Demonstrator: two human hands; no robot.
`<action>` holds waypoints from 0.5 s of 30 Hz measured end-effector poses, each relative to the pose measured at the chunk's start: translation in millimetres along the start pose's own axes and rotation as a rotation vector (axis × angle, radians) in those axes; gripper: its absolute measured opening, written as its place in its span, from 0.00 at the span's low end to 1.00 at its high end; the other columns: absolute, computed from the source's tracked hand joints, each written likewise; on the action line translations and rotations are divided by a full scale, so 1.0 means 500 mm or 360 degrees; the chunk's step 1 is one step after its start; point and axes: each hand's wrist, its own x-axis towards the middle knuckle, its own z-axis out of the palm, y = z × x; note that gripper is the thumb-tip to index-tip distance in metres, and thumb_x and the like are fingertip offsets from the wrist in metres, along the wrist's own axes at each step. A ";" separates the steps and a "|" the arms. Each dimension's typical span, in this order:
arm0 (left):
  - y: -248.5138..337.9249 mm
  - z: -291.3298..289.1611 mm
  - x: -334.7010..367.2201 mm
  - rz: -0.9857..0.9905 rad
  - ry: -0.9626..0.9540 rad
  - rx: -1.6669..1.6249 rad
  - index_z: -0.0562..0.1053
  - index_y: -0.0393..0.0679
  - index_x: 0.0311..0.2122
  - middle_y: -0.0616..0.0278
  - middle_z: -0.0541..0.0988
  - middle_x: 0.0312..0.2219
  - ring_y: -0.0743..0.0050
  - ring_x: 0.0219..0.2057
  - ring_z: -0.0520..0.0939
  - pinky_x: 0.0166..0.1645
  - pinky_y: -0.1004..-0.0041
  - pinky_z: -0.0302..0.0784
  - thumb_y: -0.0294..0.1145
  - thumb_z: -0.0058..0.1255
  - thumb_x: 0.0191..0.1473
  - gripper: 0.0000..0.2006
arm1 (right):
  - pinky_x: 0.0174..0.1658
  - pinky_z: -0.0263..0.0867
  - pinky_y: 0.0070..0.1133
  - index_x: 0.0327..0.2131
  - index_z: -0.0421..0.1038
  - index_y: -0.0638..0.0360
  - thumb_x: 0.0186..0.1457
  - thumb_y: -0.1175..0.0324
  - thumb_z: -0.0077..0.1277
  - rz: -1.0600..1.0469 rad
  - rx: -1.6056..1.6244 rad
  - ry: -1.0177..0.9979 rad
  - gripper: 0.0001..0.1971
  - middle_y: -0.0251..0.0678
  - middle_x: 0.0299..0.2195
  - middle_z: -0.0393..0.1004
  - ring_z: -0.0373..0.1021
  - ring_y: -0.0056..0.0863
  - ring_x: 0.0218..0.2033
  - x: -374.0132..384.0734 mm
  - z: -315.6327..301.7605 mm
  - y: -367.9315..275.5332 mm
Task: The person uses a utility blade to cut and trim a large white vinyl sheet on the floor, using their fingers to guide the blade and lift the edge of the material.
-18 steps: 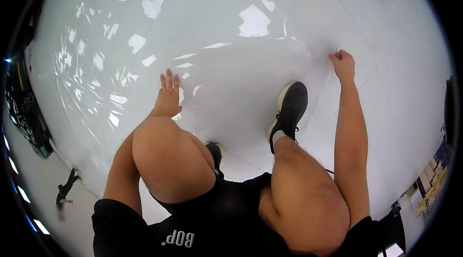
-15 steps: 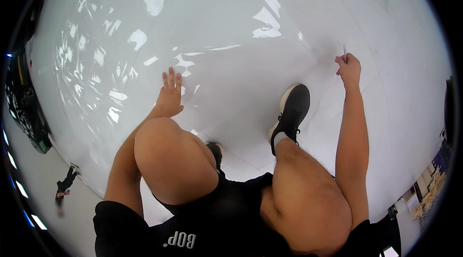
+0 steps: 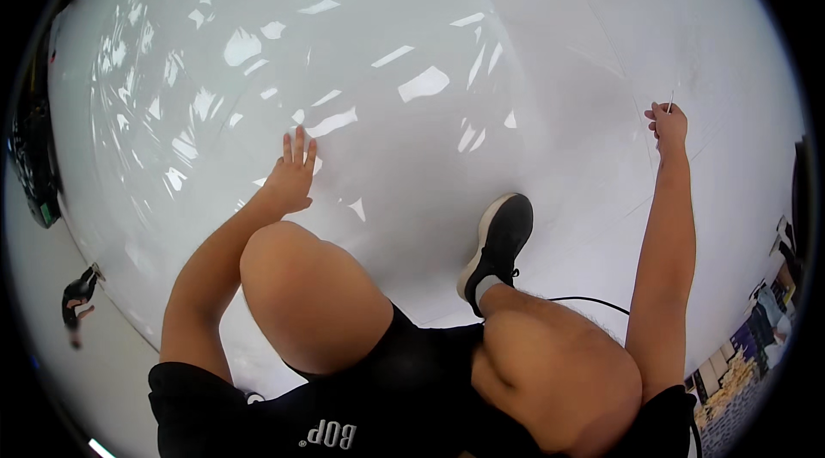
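Clear glossy plastic film (image 3: 361, 28) covers the pale floor on the left and ahead of me, wrinkled and full of bright reflections. My left hand (image 3: 290, 181) rests on it with fingers spread, holding nothing. Out to the right, at the end of my outstretched arm, my right hand (image 3: 669, 127) is closed on a slim, pale, stick-like tool (image 3: 671, 99) that points away from me. Its kind is too small to make out. Thin lines run over the floor beside that hand.
My black shoe (image 3: 505, 235) stands between my hands. A dark cable (image 3: 593, 299) curves beside my right leg. Far left, another person (image 3: 77, 299) in dark clothes stands past the white floor's edge, near a dark car-like shape (image 3: 36, 174). Boxes and mixed items (image 3: 730, 372) lie lower right.
My right hand has moved farther right, still gripping the slim tool. My left hand stays spread on the film. Reflections have shifted, and the cable now shows beside my leg.
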 end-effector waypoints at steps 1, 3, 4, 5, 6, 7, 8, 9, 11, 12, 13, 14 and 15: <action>-0.005 -0.004 0.015 0.0012 -0.0023 0.0021 0.42 0.27 0.73 0.18 0.35 0.70 0.13 0.71 0.49 0.63 0.52 0.74 0.42 0.68 0.47 0.59 | 0.23 0.61 0.21 0.38 0.72 0.59 0.64 0.65 0.57 0.0029 -0.0043 0.0024 0.08 0.35 0.30 0.83 0.70 0.18 0.21 0.033 0.008 0.024; -0.007 -0.033 0.015 -0.0025 -0.0044 0.0096 0.47 0.26 0.73 0.15 0.41 0.70 0.20 0.71 0.56 0.61 0.53 0.76 0.41 0.66 0.51 0.54 | 0.20 0.59 0.19 0.39 0.73 0.60 0.64 0.66 0.57 0.0118 0.0208 0.0128 0.08 0.35 0.30 0.83 0.69 0.19 0.19 0.090 0.024 0.054; -0.016 -0.014 0.018 -0.0102 0.0007 0.0058 0.50 0.27 0.72 0.18 0.46 0.69 0.25 0.69 0.60 0.60 0.53 0.76 0.39 0.66 0.51 0.51 | 0.20 0.59 0.19 0.38 0.73 0.60 0.63 0.67 0.57 0.0047 0.0220 0.0147 0.07 0.36 0.30 0.82 0.70 0.20 0.20 0.090 0.048 0.043; -0.027 0.013 0.038 -0.0175 0.0060 0.0027 0.54 0.28 0.70 0.21 0.51 0.69 0.31 0.68 0.64 0.59 0.53 0.77 0.38 0.66 0.51 0.47 | 0.20 0.60 0.19 0.38 0.73 0.61 0.63 0.68 0.57 -0.0019 0.0236 0.0170 0.07 0.36 0.29 0.82 0.71 0.20 0.20 0.090 0.072 0.033; -0.031 0.020 0.051 -0.0232 0.0115 0.0000 0.57 0.29 0.69 0.24 0.55 0.68 0.37 0.66 0.68 0.57 0.53 0.78 0.36 0.65 0.52 0.44 | 0.21 0.60 0.19 0.38 0.73 0.61 0.62 0.69 0.57 -0.0074 0.0246 0.0206 0.06 0.36 0.29 0.81 0.72 0.21 0.20 0.092 0.084 0.028; -0.011 -0.028 0.061 -0.0251 0.0205 -0.0250 0.60 0.30 0.68 0.28 0.60 0.66 0.40 0.64 0.70 0.57 0.53 0.78 0.34 0.64 0.53 0.40 | 0.21 0.61 0.19 0.39 0.73 0.62 0.62 0.70 0.56 -0.0129 0.0307 0.0134 0.06 0.36 0.30 0.81 0.72 0.21 0.20 0.098 0.079 0.031; 0.015 -0.121 0.072 -0.0257 0.0310 -0.0484 0.63 0.32 0.66 0.33 0.65 0.64 0.43 0.62 0.72 0.56 0.53 0.78 0.32 0.62 0.54 0.36 | 0.22 0.62 0.19 0.40 0.74 0.62 0.62 0.70 0.56 -0.0182 0.0383 0.0080 0.07 0.36 0.30 0.81 0.72 0.21 0.21 0.101 0.079 0.030; 0.027 -0.195 0.078 -0.0280 0.0426 -0.0712 0.66 0.33 0.65 0.38 0.69 0.62 0.46 0.60 0.74 0.55 0.53 0.78 0.30 0.60 0.55 0.32 | 0.23 0.62 0.19 0.41 0.74 0.63 0.62 0.71 0.56 -0.0253 0.0478 0.0016 0.07 0.36 0.31 0.80 0.73 0.22 0.21 0.107 0.085 0.007; 0.029 -0.196 0.118 -0.0244 0.1422 -0.0667 0.69 0.37 0.61 0.48 0.72 0.59 0.44 0.59 0.74 0.56 0.55 0.78 0.32 0.59 0.57 0.28 | 0.30 0.63 0.17 0.48 0.75 0.62 0.61 0.71 0.56 -0.0201 0.0881 -0.0289 0.12 0.34 0.38 0.77 0.72 0.19 0.29 0.070 0.120 -0.029; 0.028 -0.222 0.144 -0.0275 0.1681 -0.0616 0.67 0.36 0.63 0.48 0.71 0.60 0.46 0.60 0.73 0.59 0.55 0.76 0.31 0.58 0.58 0.28 | 0.33 0.63 0.17 0.50 0.75 0.62 0.61 0.71 0.56 -0.0216 0.1027 -0.0385 0.14 0.34 0.40 0.77 0.71 0.19 0.32 0.043 0.128 -0.041; 0.029 -0.264 0.180 -0.0347 0.1844 -0.0561 0.67 0.36 0.63 0.48 0.70 0.60 0.46 0.62 0.71 0.61 0.55 0.74 0.32 0.58 0.59 0.29 | 0.35 0.64 0.17 0.52 0.75 0.61 0.61 0.71 0.56 -0.0222 0.1152 -0.0468 0.16 0.33 0.42 0.76 0.70 0.18 0.35 0.024 0.125 -0.050; 0.021 -0.313 0.227 -0.0414 0.1991 -0.0523 0.66 0.36 0.64 0.47 0.70 0.61 0.46 0.63 0.70 0.62 0.55 0.73 0.33 0.58 0.60 0.29 | 0.37 0.64 0.18 0.53 0.75 0.60 0.61 0.70 0.56 -0.0233 0.1203 -0.0427 0.17 0.33 0.43 0.75 0.69 0.19 0.37 0.010 0.116 -0.071; -0.003 -0.355 0.275 -0.0483 0.2087 -0.0544 0.65 0.36 0.65 0.46 0.68 0.63 0.45 0.66 0.68 0.64 0.54 0.70 0.33 0.57 0.61 0.29 | 0.38 0.64 0.19 0.54 0.74 0.60 0.61 0.69 0.56 -0.0221 0.1245 -0.0401 0.18 0.33 0.45 0.74 0.68 0.19 0.39 -0.011 0.112 -0.084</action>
